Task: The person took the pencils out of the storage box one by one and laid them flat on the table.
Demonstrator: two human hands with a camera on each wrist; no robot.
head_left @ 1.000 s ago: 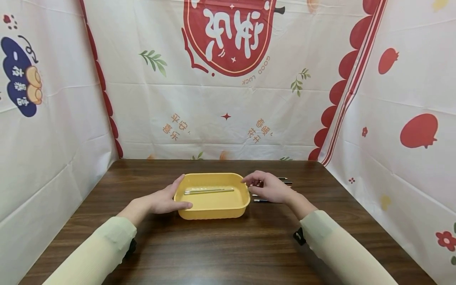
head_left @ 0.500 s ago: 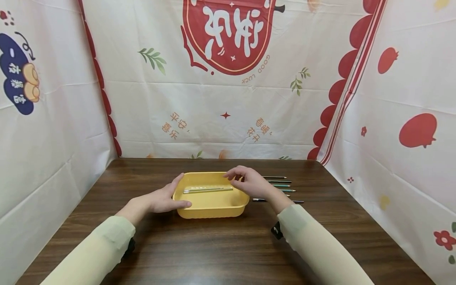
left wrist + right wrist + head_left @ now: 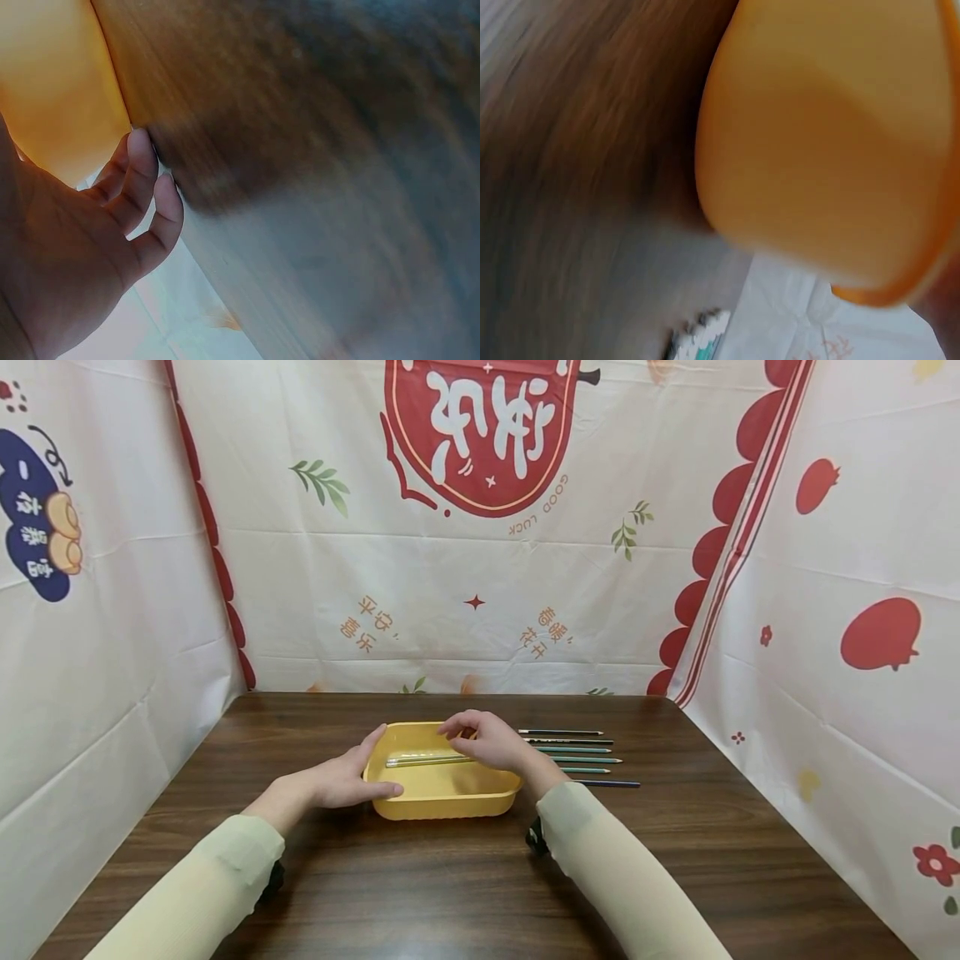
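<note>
A yellow plastic tray (image 3: 442, 808) stands on the table, with a couple of thin pencils (image 3: 420, 762) lying inside. At its left end my left hand (image 3: 341, 781) grips the rim, thumb over the near edge and fingers along the side. In the left wrist view, those fingers touch the tray's outer wall (image 3: 52, 75). My right hand (image 3: 491, 742) hovers over the tray's right half, fingers bent, thumb and forefinger apart with nothing visible between them. It hides the right ends of the pencils inside. The right wrist view mostly shows the tray's outer wall (image 3: 817, 150).
Several pencils (image 3: 585, 760), black, teal and dark blue, lie side by side on the brown table (image 3: 450, 885) right of the tray. My right forearm covers part of them. Printed cloth (image 3: 480, 568) hangs behind and at both sides.
My right hand has moved left from the pencils beside the tray to above its inside, uncovering more of the row on the table. The left hand holds its place on the tray.
</note>
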